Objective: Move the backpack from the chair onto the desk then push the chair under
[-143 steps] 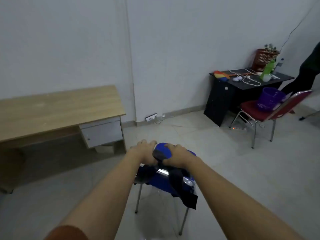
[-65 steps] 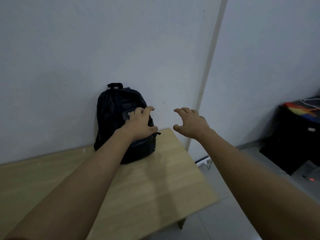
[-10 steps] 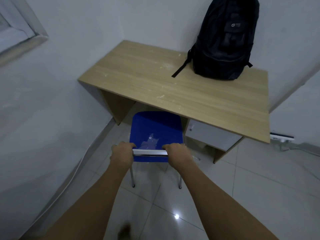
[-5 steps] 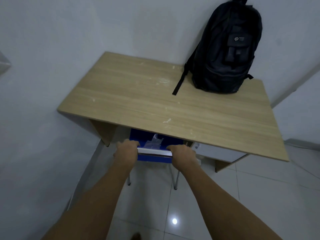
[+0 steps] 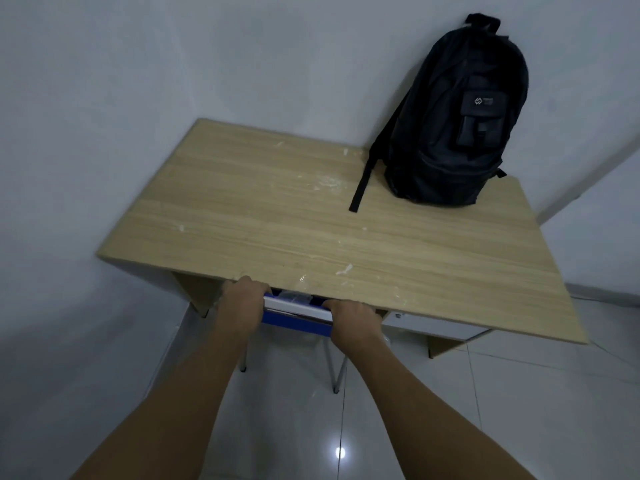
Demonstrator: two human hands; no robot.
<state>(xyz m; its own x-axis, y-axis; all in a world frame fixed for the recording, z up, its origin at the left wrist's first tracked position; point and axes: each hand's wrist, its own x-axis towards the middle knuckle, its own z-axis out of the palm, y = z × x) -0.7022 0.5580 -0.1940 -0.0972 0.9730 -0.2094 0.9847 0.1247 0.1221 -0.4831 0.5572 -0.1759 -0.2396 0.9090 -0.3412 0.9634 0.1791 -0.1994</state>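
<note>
chair (image 5: 294, 315) seat hidden under desk (image 5: 311, 230), backpack (image 5: 453, 133) logo perhaps illegible

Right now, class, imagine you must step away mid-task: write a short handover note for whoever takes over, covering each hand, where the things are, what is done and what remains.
Left hand: closed on the blue chair's metal back rail.
Right hand: closed on the same rail, further right.
Backpack: upright at the desk's far right corner, leaning on the wall, one strap trailing on the top. That step is done.
Chair: seat hidden under the desk's front edge; only the backrest and rear legs show.
Left: check whether the chair goes any further in, then let go.
</note>
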